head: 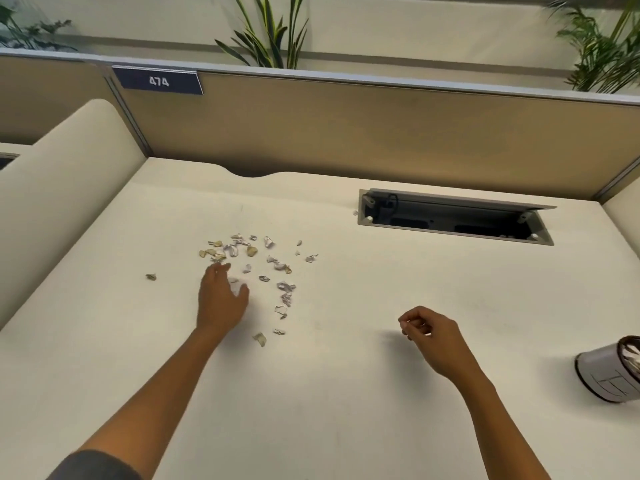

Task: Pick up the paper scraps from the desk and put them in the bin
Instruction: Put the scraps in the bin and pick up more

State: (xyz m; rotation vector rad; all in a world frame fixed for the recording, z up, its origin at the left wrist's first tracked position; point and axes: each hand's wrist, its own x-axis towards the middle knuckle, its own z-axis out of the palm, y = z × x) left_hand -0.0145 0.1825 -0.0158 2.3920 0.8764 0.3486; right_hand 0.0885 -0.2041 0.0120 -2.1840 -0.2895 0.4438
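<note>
Reaching into the litter, the left hand [221, 299] lies palm-down over the near-left part of the scattered paper scraps [258, 268], its fingers [219, 270] loosely bent, with a pale scrap showing between the thumb and the forefinger; whether it is truly pinched or only lies under the hand cannot be told. The right hand [431, 336] hovers well to the right of the scraps, its fingers curled inward with the tips drawn together near the thumb; nothing can be made out between them, so whether they hold a scrap cannot be told.

Around the left hand the scraps spread over the pale surface [346, 393] in a loose patch, white and tan bits mixed, with one stray piece [151, 277] off to the left and two more [260, 339] nearer the person. At the right edge of the view stands the bin [611, 372], a small white container with a dark rim, some paper showing inside. Farther back, an open cable hatch [453, 216] is set into the surface, and behind it rises a tan partition [346, 133] carrying a dark label reading 474 [158, 81]. Green plants [273, 32] stand beyond the partition.
</note>
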